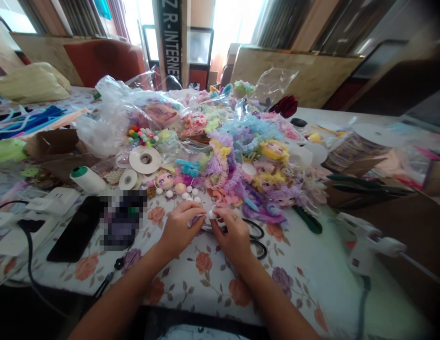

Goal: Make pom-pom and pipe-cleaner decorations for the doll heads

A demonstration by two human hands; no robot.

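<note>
Over the flowered tablecloth (203, 262), my hands meet with fingertips almost touching. In my right hand (234, 233), thumb and fingers pinch white round beads (212, 213). My left hand (180, 227) is closed in a pinch at the beads' left side; whatever lies between its fingertips is too small to make out. Black-handled scissors (259, 249) lie beside my right hand, partly hidden by it. Just beyond my fingers, more white beads (187, 193) rest below a doll face (165, 180) with large painted eyes.
A heap of pastel ruffled fabric (223, 170) and clear plastic bags (113, 108) fills the back. On the left are a dark phone (76, 231), a thread cone (87, 179), ribbon rolls (145, 159) and a power strip (24, 231). A white glue gun (361, 245) stands at right.
</note>
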